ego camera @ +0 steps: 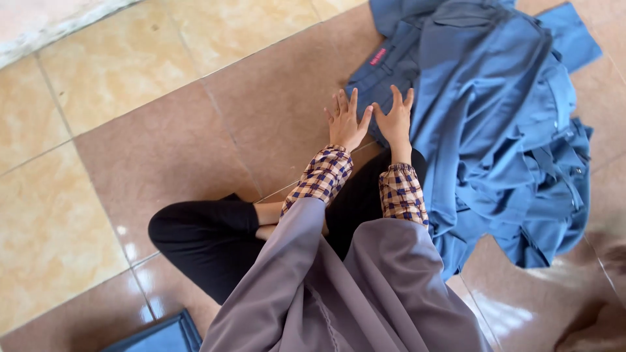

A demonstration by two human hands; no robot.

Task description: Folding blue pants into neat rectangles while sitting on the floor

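Broad glossy tan and brown floor tiles (163, 130) are lying open to the left of the left hand (345, 120), giving free passage there. A crumpled heap of blue cloth garments (502, 137) is blocking the right side, touching the right hand (395, 120). The person's black-clad folded leg (208, 234) is closing off the near-left floor.

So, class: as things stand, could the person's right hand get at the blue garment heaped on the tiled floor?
Probably yes: the right hand already rests with open fingers on the edge of the blue garment, and nothing lies between them.
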